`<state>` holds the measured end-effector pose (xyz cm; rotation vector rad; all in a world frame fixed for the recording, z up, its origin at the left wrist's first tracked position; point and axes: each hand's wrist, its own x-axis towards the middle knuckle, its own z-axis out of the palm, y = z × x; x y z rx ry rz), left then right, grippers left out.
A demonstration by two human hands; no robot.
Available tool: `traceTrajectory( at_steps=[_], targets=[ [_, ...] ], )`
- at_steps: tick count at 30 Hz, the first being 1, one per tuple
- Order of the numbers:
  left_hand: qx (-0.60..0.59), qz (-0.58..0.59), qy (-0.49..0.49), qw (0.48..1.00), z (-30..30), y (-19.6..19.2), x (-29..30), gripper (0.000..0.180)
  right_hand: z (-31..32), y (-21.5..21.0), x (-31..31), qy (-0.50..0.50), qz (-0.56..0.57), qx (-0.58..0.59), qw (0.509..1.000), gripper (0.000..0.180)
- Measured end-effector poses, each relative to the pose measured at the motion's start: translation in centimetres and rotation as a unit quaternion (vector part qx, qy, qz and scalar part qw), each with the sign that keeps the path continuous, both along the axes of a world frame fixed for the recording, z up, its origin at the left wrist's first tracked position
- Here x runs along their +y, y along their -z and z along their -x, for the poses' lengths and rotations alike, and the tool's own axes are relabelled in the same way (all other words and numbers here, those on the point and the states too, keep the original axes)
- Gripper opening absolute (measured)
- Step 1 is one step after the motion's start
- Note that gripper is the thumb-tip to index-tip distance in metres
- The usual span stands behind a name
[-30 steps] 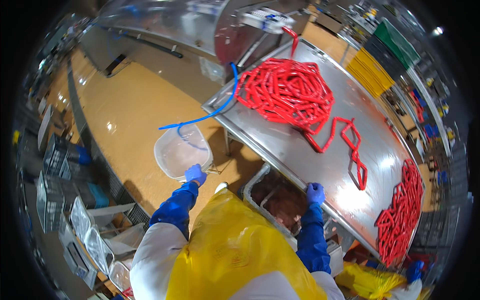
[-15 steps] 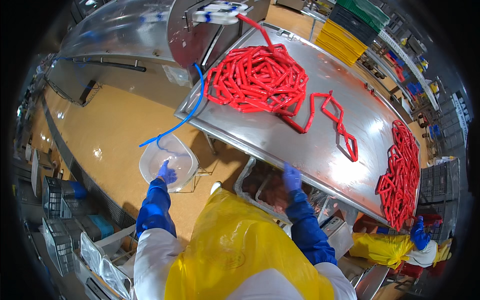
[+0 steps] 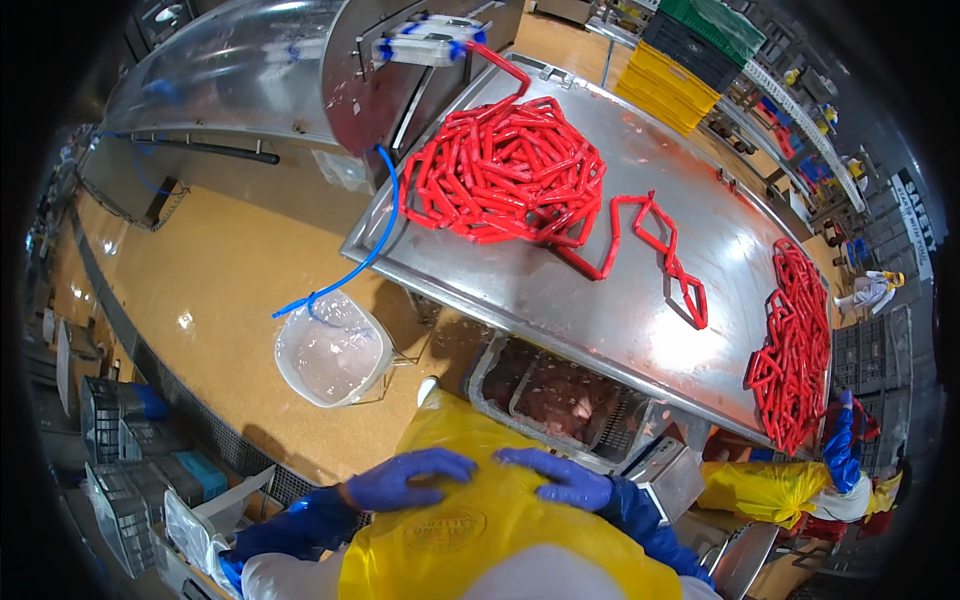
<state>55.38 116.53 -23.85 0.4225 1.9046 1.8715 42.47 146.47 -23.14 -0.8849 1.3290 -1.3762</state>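
Observation:
My left hand [image 3: 408, 480], in a purple glove, rests against the front of my yellow apron [image 3: 485, 450] with its fingers apart and nothing in them. Facing it, my right hand [image 3: 562, 478] also lies on the apron, fingers stretched out and holding nothing. Ahead, a large heap of linked red sausages [image 3: 505, 170] lies on a steel table [image 3: 600, 290], and one strand runs up to a white-and-blue machine outlet [image 3: 430, 42]. A loose sausage chain [image 3: 668, 250] trails to the right of the heap. Another sausage pile [image 3: 795, 350] lies at the table's right end.
A white tub of cloudy water [image 3: 335, 355] stands on a stand at left, below a blue hose [image 3: 385, 225]. Under the table edge sit bins of meat scraps [image 3: 560, 395]. A co-worker's yellow apron [image 3: 755, 490] shows at right. Stacked crates [image 3: 665, 85] stand behind.
Both hands have drawn back to my apron, the left from over the white tub and the right from the table's near edge. The sausage strand at the outlet hangs differently.

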Motion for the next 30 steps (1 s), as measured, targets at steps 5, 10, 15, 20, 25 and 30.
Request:
traceTrajectory(
  at_steps=[5, 10, 15, 20, 25, 30],
  targets=[
    [-0.199, 0.242, -0.220, 0.924, -4.1, 27.1, -2.8, 0.025, -3.9, 23.8, 12.2, 0.012, -0.465, 0.051, 0.884, 0.057],
    [-0.002, 0.291, -0.344, 0.893, 1.8, 35.1, -7.9, 0.015, 3.0, 31.7, 12.5, 0.116, -0.414, 0.189, 0.883, 0.048],
    [0.018, 0.353, -0.449, 0.821, 7.5, 31.6, -10.0, 0.010, 12.4, 23.3, 6.6, 0.318, -0.245, 0.389, 0.829, 0.029],
    [-0.041, 0.480, -0.481, 0.733, 6.4, 28.9, -11.5, 0.058, 16.7, 23.2, 7.0, 0.433, -0.300, 0.560, 0.640, 0.027],
    [-0.136, 0.545, -0.341, 0.754, 2.4, 33.4, -12.5, 0.077, 16.3, 26.2, 7.8, 0.496, -0.278, 0.562, 0.600, 0.030],
    [-0.191, 0.468, -0.385, 0.772, 4.2, 35.0, -13.9, 0.066, 15.8, 26.6, 7.9, 0.498, -0.337, 0.550, 0.579, 0.027]
  ],
)
